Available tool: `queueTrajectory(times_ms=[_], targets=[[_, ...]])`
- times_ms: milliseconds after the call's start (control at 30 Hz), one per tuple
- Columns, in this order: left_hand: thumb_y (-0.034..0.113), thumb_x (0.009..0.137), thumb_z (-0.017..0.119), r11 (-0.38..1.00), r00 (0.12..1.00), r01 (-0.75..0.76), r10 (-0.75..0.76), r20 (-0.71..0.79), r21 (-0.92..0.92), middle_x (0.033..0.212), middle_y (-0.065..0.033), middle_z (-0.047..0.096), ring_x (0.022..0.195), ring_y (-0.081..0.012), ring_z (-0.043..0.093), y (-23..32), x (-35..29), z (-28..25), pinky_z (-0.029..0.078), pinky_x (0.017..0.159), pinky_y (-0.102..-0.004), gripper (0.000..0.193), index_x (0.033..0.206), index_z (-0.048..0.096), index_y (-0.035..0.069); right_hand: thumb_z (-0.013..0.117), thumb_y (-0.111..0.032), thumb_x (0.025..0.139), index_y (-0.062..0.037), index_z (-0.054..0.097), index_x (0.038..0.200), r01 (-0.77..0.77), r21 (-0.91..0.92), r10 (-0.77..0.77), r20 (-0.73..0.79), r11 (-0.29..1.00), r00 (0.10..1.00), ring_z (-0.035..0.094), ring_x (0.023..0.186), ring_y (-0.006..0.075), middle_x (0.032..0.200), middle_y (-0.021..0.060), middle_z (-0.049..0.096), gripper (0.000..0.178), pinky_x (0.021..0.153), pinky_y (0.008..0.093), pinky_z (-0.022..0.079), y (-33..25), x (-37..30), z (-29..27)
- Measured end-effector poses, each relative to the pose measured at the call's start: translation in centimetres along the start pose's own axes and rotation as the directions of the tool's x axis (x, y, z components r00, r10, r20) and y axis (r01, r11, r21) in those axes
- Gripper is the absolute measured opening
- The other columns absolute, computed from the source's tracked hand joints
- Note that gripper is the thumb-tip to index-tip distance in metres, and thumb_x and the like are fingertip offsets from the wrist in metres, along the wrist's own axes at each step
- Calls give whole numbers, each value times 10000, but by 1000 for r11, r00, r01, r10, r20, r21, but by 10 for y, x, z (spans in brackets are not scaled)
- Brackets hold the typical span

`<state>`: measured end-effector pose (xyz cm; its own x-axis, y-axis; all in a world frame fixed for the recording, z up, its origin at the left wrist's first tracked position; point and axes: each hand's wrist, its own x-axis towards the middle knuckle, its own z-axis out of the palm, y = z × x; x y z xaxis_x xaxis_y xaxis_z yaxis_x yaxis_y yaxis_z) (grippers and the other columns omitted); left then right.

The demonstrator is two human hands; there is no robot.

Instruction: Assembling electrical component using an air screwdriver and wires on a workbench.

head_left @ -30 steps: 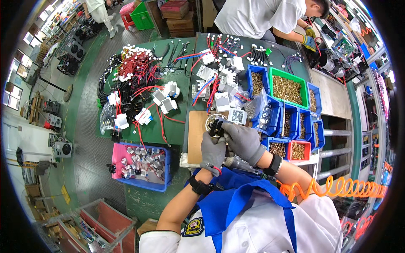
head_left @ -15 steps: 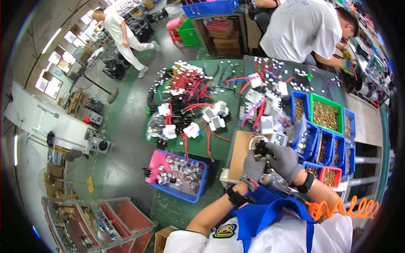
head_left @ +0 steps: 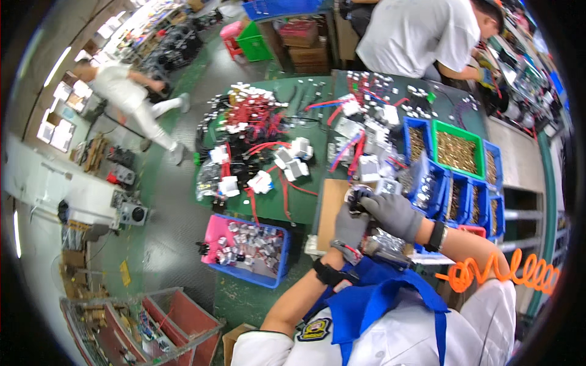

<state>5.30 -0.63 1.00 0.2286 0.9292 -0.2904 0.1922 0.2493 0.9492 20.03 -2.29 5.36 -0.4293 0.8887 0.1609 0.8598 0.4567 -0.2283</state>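
Note:
Both my hands wear grey gloves and meet over the near edge of a brown cardboard sheet [head_left: 329, 210]. My left hand [head_left: 350, 228] has its fingers closed round a small black part [head_left: 361, 194], whose exact kind I cannot make out. From the right, my right hand [head_left: 394, 215] reaches across with bent fingers pressed on the same part. Something round and whitish shows just behind the fingertips, partly covered. Next to my right wrist lies a clear plastic bag [head_left: 386, 245] of small parts.
Blue bins [head_left: 417, 141] and a green bin [head_left: 456, 149] of brass-coloured pieces stand at the right. Wire bundles [head_left: 250, 119] cover the green table. A blue crate [head_left: 247, 250] holds white connectors. An orange coiled hose [head_left: 500, 271] hangs by my right arm. A co-worker [head_left: 421, 36] bends over the far bench.
The whole view has shifted, with the table now further left. My right hand has moved over the black part as my hands stay together. A person at far left has walked further left.

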Motion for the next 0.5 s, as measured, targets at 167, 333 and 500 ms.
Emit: queueTrajectory(times_ms=[167,333,500], targets=[[-14,808,581,971,991,133,-132,20,-196,914,-156,628,712,-229,670,9,7,2,590,590,-319,236,1032,508,-35,572,-134,770,-98,499,1071,-87,82,101,-193,993,976,624,736,279,822,102,599,312,575,401,508,-1,3,-2],[-10,831,551,924,984,176,-160,75,-339,892,-144,628,714,-219,673,32,-4,0,600,586,-303,197,1020,509,-44,591,-129,759,-103,506,1128,-61,39,59,48,997,997,612,709,270,752,76,591,380,563,389,488,7,2,-9],[84,798,626,929,983,149,-102,151,-339,836,-92,639,696,-158,632,13,-5,3,532,596,-281,187,931,573,-37,555,-157,815,-111,515,1119,21,27,-24,99,999,995,629,737,277,768,87,597,309,581,395,501,19,1,-6]])
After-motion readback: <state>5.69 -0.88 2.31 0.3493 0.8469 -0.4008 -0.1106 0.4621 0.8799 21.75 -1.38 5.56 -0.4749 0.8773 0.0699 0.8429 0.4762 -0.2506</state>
